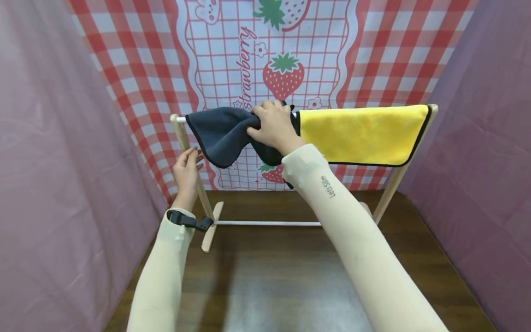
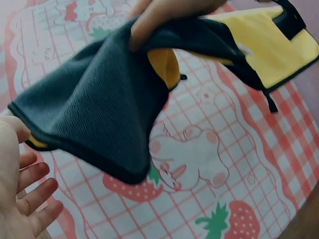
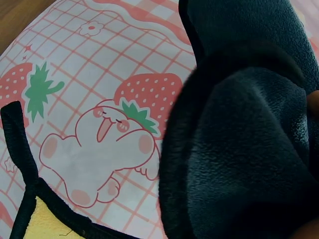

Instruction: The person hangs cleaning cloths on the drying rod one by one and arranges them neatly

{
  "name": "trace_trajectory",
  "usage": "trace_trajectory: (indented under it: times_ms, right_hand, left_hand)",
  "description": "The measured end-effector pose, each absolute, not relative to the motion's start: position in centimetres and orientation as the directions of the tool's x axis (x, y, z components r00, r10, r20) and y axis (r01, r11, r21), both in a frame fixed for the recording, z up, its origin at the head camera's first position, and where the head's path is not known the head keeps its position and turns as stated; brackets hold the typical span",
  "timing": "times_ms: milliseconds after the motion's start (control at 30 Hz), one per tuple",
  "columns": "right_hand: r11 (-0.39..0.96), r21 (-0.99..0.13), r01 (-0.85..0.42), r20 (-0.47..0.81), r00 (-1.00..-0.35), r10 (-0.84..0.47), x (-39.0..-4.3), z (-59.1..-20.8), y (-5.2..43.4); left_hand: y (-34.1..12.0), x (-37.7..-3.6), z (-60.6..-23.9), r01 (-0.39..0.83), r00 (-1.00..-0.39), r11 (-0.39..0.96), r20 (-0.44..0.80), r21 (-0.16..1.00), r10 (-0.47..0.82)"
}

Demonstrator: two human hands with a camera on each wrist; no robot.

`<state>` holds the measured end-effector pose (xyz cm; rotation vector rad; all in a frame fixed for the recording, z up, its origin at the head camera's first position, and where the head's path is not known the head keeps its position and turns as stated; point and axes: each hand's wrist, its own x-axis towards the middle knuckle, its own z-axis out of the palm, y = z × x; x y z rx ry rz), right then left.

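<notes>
A dark blue-grey towel (image 1: 220, 131) with black edging hangs bunched over the rack's top rail. Its yellow underside (image 2: 167, 69) peeks out in the left wrist view. From above, my right hand (image 1: 274, 124) grips the towel near its right part, gathering it into folds; the right wrist view shows the cloth (image 3: 244, 154) close up. Beside the left post, my left hand (image 1: 186, 170) is at the towel's left edge. In the left wrist view that hand (image 2: 20, 194) has loosely spread fingers, its thumb close to the edging; whether it touches the cloth is unclear.
A yellow towel (image 1: 361, 136) with black edging hangs on the right half of the rack. The wooden rack has a left post (image 1: 205, 200), a foot (image 1: 212, 230) and a white lower bar (image 1: 265, 223). Pink curtains (image 1: 62, 161) flank both sides; a strawberry-print cloth (image 1: 224, 64) hangs behind.
</notes>
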<state>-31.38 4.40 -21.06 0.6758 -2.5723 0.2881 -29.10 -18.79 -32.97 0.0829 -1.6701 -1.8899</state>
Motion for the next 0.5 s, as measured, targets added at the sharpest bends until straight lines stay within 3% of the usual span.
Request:
trace_trajectory:
  times_ms: [500]
  right_hand:
    - [0.864, -0.045, -0.502, 0.435, -0.788, -0.435, -31.0, -21.0, 4.7]
  left_hand:
    - [-19.3, -28.3, -30.5, 0.46, -0.836, -0.15, 0.37, 0.875, -0.406]
